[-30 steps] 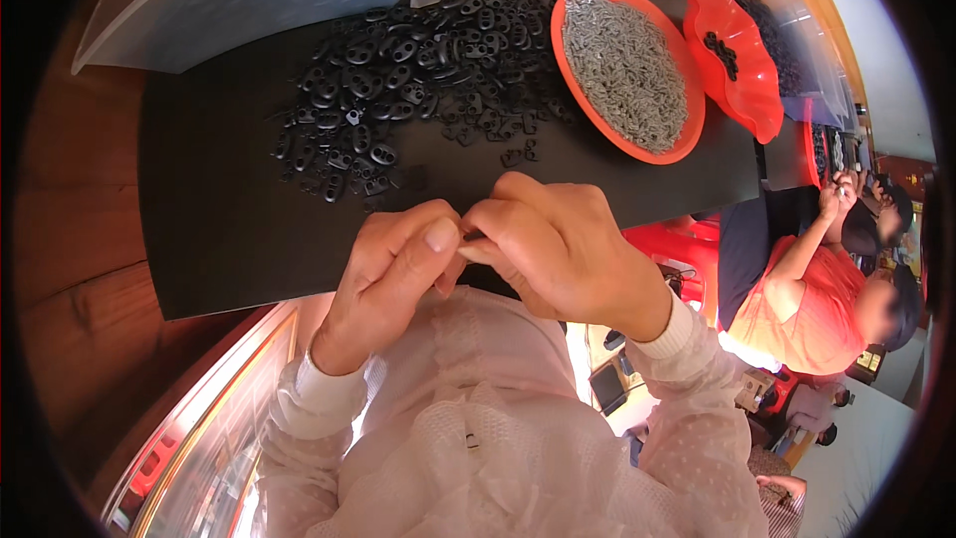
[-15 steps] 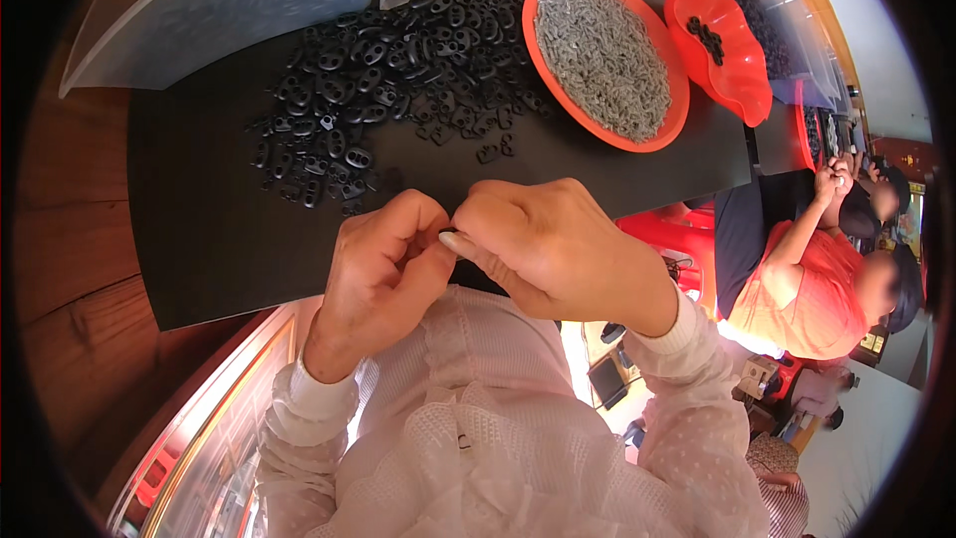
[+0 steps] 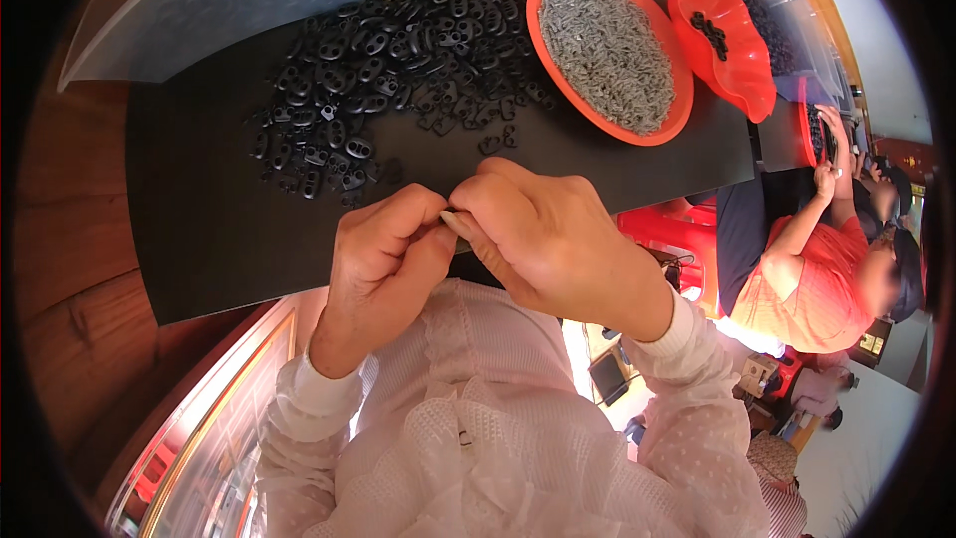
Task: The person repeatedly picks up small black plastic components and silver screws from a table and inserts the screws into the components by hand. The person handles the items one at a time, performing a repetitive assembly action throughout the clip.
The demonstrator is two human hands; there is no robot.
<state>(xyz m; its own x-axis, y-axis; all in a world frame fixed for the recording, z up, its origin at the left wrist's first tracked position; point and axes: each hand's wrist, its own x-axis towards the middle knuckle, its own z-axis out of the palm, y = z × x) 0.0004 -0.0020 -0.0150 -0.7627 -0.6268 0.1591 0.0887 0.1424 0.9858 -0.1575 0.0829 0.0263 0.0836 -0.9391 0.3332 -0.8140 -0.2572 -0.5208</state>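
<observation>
My left hand [image 3: 383,264] and my right hand [image 3: 543,239] meet fingertip to fingertip over the table's near edge. Both are closed in a pinch on a small black plastic piece, almost wholly hidden by the fingers, so its exact shape cannot be made out. Beyond them lies a loose heap of black two-hole oval cord locks [image 3: 373,45]. Smaller black plastic parts [image 3: 453,105] are scattered along the heap's right side, with a few lying apart [image 3: 495,141] nearer my right hand. An orange-red plate [image 3: 680,105] full of small metal springs [image 3: 607,50] stands to the right.
A red wavy-rimmed bowl [image 3: 737,70] with several black bits stands past the plate. Clear plastic bins [image 3: 229,10] flank the black table [image 3: 199,239]. At the right, a co-worker in an orange-red shirt [image 3: 817,279] sits near a red stool [image 3: 672,229].
My hands have shifted slightly upward and my right fingers have tilted, still pinched together. The black piece shows less between them. The co-worker's one hand has reached out toward the red container.
</observation>
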